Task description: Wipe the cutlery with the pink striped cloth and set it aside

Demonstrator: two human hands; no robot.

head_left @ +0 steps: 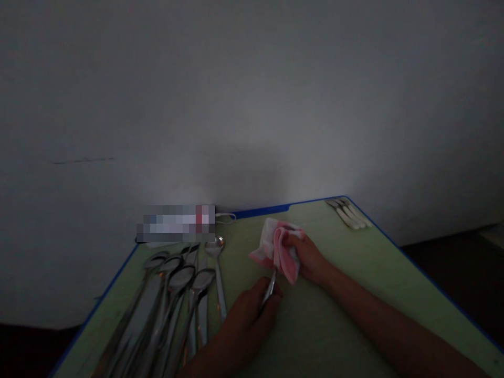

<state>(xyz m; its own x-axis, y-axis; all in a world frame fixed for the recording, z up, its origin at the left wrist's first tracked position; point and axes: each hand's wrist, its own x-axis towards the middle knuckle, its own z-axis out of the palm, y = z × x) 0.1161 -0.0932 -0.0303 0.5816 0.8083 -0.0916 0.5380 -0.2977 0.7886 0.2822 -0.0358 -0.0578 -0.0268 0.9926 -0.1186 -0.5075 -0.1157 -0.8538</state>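
My left hand is closed around the metal handle of a utensil, whose far end disappears into a pink and white cloth. The hidden end keeps me from telling whether it is a spoon or a fork. Gripping the cloth around that end is my right hand, with its fingers closed. To the left of my left hand lies a spread of long metal spoons, bowls pointing away from me. One spoon rests slightly apart, nearest the middle.
Several forks with pale handles lie at the far right corner. A blurred-out flat object with a white cord loop stands at the back left. The green table has a blue edge and meets a grey wall.
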